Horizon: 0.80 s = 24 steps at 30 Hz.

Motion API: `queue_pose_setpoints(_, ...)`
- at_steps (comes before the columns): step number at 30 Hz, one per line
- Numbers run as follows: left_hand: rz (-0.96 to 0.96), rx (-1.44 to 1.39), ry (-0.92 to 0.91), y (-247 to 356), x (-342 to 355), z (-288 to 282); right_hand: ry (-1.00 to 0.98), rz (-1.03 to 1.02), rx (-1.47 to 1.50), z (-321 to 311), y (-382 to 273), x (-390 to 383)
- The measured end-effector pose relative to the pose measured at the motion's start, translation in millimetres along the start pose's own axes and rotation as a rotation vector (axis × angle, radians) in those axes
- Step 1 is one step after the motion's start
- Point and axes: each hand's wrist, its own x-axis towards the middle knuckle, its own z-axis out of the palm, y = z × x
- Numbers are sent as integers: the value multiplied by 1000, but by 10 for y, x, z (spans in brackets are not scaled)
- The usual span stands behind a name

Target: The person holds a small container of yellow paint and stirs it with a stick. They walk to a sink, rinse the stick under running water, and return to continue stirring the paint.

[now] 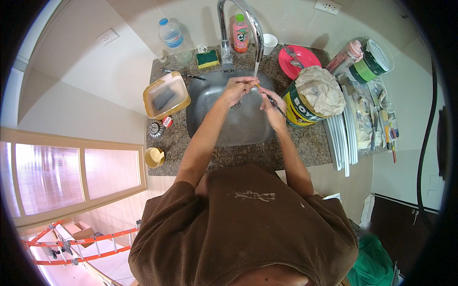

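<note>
Both hands are up over the steel sink (205, 125) now, right below the chrome gooseneck faucet (259, 42), and a thin stream of water (256, 70) drops straight onto the fingertips! Between them is a slim dark-handled tool, maybe a small brush (272, 99); its tip is too small to be sure. The left hand (236, 90) has its fingers pinched together at the orange-looking tip end, and it's the nearer one there. The right hand (272, 112) has its fingers closed round the handle, a little behind. And here's the line that counts: the long axis slants from the tip, beneath the spout, back rightward and toward the wearer, its tail pointing at the paint pail (298, 108) on the granite table (219, 156).
</note>
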Motion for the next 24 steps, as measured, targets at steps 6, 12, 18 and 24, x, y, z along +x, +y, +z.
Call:
queue_pose_setpoints(6,12,-21,-17,-76,-18,-37,-2,52,100,12,-68,14)
queue_pose_setpoints(12,4,-81,-5,-164,-27,82,47,49,204,-84,36,11)
queue_pose_setpoints(18,115,49,96,-305,102,-287,60,21,160,124,142,62)
queue_pose_setpoints(24,69,-31,38,-257,190,-352,103,6,50,87,-7,18)
